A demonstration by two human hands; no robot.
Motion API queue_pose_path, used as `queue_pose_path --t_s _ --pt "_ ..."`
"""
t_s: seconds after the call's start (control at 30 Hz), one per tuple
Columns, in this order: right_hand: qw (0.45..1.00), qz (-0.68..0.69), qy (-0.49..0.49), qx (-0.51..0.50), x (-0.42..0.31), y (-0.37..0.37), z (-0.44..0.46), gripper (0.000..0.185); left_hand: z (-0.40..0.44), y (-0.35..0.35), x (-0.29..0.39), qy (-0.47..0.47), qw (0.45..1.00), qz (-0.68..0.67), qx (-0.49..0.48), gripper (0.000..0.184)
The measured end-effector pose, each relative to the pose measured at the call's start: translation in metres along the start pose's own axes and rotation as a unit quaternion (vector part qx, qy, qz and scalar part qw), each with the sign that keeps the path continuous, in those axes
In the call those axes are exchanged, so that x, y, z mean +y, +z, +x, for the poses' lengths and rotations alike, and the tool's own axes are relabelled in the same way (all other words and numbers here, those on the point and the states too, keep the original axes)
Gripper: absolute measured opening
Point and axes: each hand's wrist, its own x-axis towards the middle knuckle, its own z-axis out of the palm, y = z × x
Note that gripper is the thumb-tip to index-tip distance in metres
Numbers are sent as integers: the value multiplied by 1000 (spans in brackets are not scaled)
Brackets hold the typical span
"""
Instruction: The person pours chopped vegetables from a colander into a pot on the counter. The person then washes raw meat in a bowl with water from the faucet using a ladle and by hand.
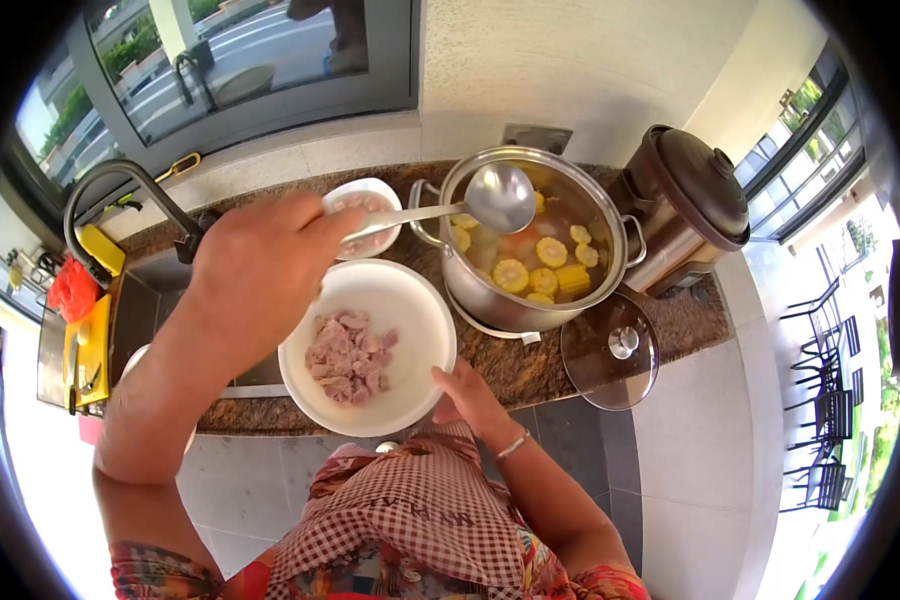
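My left hand is closed around the handle of a metal ladle. The ladle's bowl hangs over the left part of a large steel pot, which holds broth with corn pieces. My right hand grips the right rim of a white bowl, its fingers partly hidden by the bowl. Chunks of pale pink raw meat lie in that bowl. Behind it, a smaller white dish contains more pinkish pieces, partly covered by my left hand.
A glass lid lies at the counter's front edge, right of the pot. A dark brown lidded cooker stands at the back right. On the left are a sink, a black tap, a yellow board and a red bag.
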Motion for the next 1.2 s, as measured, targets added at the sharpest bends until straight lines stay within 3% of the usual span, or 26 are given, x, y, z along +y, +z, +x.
queue_pose_path --t_s 0.07,0.17,0.27,0.37,0.47,0.73,0.87,1.07,1.2 --pt "1000 6 0 3 18 -15 -3 64 34 8 5 60 996 57 -30 27" --pt "995 -101 23 -10 49 -54 -22 64 68 23 19 123 981 133 -73 24" --pt "969 -236 -31 66 77 -89 -61 58 88 32 35 152 969 145 -128 22" --pt "981 -164 61 81 93 -115 -93 58 99 44 43 170 963 158 -140 17" --pt "967 -214 73 119 153 -144 -114 61 107 57 48 173 962 135 -163 14" --pt "934 -294 152 133 154 -153 -136 59 114 74 25 70 972 64 -215 19" --pt "923 -332 143 132 134 -156 -130 56 111 43 21 10 975 42 -216 26" --pt "925 -329 155 113 139 -161 -113 52 75 -16 6 -25 991 3 -135 28" --pt "899 -415 123 68 139 -157 -101 56 39 -65 -10 -61 987 -60 -135 30"
